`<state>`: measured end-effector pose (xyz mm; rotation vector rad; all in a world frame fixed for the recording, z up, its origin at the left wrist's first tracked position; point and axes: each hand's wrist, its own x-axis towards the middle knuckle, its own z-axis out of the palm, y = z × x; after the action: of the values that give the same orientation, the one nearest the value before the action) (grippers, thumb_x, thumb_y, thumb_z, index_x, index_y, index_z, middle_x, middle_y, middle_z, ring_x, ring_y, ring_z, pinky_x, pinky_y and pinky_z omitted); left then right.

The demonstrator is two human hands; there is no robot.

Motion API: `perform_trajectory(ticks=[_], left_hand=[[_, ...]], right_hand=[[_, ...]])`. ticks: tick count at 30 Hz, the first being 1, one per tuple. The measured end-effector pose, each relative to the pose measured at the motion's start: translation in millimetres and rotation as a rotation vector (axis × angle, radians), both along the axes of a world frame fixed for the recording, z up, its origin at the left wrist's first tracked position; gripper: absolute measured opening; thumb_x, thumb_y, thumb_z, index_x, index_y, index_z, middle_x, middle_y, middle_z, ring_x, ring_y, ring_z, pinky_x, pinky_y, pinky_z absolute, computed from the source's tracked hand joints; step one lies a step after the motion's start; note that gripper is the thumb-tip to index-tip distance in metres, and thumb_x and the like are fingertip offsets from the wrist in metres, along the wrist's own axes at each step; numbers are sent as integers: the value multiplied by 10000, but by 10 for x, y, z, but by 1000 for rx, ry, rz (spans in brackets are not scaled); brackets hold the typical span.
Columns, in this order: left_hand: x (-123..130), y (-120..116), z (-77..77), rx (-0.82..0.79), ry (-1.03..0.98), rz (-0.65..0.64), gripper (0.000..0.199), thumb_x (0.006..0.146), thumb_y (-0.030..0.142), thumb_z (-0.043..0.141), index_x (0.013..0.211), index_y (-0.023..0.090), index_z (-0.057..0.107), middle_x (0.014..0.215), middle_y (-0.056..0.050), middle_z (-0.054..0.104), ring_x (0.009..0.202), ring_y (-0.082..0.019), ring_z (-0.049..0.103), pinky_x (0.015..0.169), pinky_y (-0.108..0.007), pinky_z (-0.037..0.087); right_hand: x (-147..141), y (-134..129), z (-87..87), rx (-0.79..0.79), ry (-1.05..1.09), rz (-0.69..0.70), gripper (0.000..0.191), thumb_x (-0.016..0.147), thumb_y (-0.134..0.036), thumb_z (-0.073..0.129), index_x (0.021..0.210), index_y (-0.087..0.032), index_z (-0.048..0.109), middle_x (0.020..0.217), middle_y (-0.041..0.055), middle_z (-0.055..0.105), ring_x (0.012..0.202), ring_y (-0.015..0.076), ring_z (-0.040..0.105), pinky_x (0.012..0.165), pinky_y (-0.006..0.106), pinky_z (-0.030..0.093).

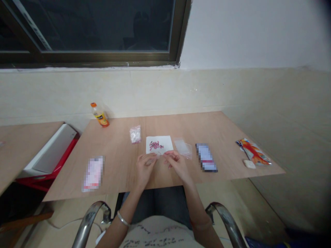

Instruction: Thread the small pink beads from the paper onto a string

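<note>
Over the near edge of a white sheet (168,142), my left hand (145,168) and my right hand (178,164) are close together, fingertips pinched. Something small and pale or see-through seems to be between them, too small to name. A loose heap of small pink and dark red pieces (155,145) lies on the sheet just beyond my fingers. Right of the sheet, nearest my right hand, are flat clear plastic bags (184,148). A filled clear bag (135,134) with pale contents lies to the left, farther back.
On the wooden table (119,155) a phone (206,157) lies to the right and a blurred pink rectangle (93,174) to the left. An orange drink bottle (100,115) stands at the back left. A colourful packet (254,151) and a whitish lump (249,164) are far right.
</note>
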<state>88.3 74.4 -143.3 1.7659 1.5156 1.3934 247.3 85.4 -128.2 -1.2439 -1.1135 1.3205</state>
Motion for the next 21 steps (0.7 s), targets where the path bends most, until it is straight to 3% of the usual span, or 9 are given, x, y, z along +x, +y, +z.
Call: perform_trajectory(ticks=[3, 6, 8, 13, 17, 21], left_hand=[[-32, 2, 56, 10, 52, -3, 133, 806, 327, 609, 782, 244, 709, 890, -28, 742, 892, -219, 664, 877, -415, 436], [-57, 4, 50, 12, 132, -36, 134, 828, 300, 580, 866, 249, 699, 947, -30, 736, 927, -220, 655, 895, -423, 413], [-72, 5, 10, 27, 184, -48, 152, 843, 279, 559, 915, 245, 688, 986, -40, 730, 953, -220, 649, 913, -430, 396], [-104, 9, -135, 36, 281, -110, 233, 858, 191, 502, 1028, 236, 654, 1085, -57, 701, 1027, -216, 624, 939, -434, 394], [-118, 19, -239, -7, 299, -203, 323, 839, 163, 509, 1140, 232, 600, 1183, -71, 649, 1109, -222, 577, 975, -439, 402], [-121, 50, -315, -78, 239, -297, 537, 789, 188, 592, 1309, 223, 462, 1358, -102, 507, 1243, -239, 474, 1037, -444, 376]], right_hand=[[-103, -44, 46, 96, -74, 14, 263, 712, -454, 655, 780, -202, 626, 652, -6, 637, 579, 140, 584, 450, 204, 387], [-190, -43, 20, 207, -196, 7, 194, 737, -391, 639, 790, -205, 658, 795, 19, 667, 629, 136, 577, 518, 224, 422], [-227, -26, -31, 256, -267, 22, 156, 751, -340, 621, 814, -208, 674, 865, 32, 666, 640, 131, 566, 551, 236, 438], [-261, 23, -183, 250, -344, 131, 128, 749, -239, 607, 841, -200, 687, 830, 30, 657, 683, 147, 573, 620, 260, 458], [-214, 62, -301, 251, -398, 139, 225, 675, -174, 679, 899, -189, 689, 880, 39, 627, 735, 161, 573, 659, 281, 476], [-108, 104, -399, 229, -452, 177, 348, 612, -158, 742, 954, -200, 692, 976, 42, 566, 874, 185, 569, 814, 335, 477]])
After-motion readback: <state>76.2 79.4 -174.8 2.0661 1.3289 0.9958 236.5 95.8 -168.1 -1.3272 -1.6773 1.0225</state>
